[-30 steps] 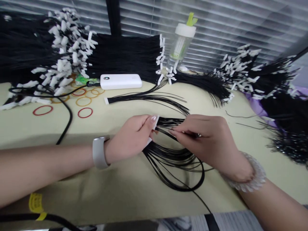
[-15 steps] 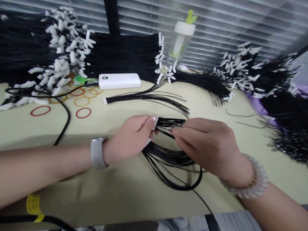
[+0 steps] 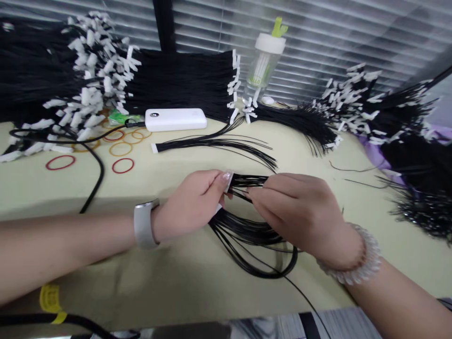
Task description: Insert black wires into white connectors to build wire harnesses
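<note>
Between thumb and fingers, my left hand [image 3: 197,195] pinches a white connector [image 3: 229,180] from which several thin black wires run to the right. My right hand [image 3: 300,207] is closed on those black wires [image 3: 249,181] a short way from the connector; its fingertips partly hide which strands it grips. Below my hands, the looped bundle of black wires [image 3: 247,228] hangs from a second white connector [image 3: 218,208], mostly covered by my left fingers. On the table behind lies another wire harness [image 3: 212,141] with a white connector at its left end.
A white power bank [image 3: 175,119] with a black cable stands behind my hands. Red and yellow rubber bands [image 3: 123,165] lie left of centre. Piles of black wires with white connectors [image 3: 183,77] line the back, beside a clear bottle [image 3: 264,66]. More wires [image 3: 420,188] are heaped at right.
My right hand has shifted slightly left, toward the connector, still closed on the wires. My left hand stays almost in place.
</note>
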Tool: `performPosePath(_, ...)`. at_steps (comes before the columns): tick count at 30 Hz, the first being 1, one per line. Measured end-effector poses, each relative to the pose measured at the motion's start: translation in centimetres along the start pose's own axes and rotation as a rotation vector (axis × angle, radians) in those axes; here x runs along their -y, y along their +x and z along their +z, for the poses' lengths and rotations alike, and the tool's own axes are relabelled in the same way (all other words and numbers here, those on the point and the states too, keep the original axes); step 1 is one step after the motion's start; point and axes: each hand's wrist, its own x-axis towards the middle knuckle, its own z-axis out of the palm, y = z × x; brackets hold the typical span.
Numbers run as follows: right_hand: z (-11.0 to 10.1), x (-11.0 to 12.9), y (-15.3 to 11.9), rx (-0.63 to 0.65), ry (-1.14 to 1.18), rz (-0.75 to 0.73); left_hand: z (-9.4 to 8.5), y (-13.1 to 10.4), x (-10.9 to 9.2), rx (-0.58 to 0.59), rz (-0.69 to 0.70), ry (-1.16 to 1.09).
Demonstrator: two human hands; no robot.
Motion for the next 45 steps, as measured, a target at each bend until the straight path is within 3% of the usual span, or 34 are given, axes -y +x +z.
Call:
performPosePath(18, 1.5, 0.1, 0.2, 0.03, 0.055, -0.02, 0.1, -0.3, 0.1, 0.034, 0.059, 0.084)
performPosePath(26, 1.9, 0.1, 0.1, -0.018, 0.039, -0.043, 0.1, -0.4, 0.0, 0.016, 0.089, 0.163)
performPosePath(33, 0.2, -1.2, 0.2, -0.021, 0.161, 0.163, 0.1, -0.2, 0.2, -0.039, 0.021, 0.034)
performPosePath(40, -2.3, -3.2, -0.1, -0.165, 0.248, 0.405, -0.1, 0.2, 0.7, -0.206, -0.094, -0.057)
performPosePath(42, -2.5, -3.3, -0.3, -0.095, 0.285, 0.415, -0.2, 0.3, 0.8, -0.217, -0.111, -0.068)
performPosePath(45, -2.2, -3.0, -0.7, 0.303, 0.416, 0.402, -0.1, 0.3, 0.7, -0.227, -0.115, -0.07)
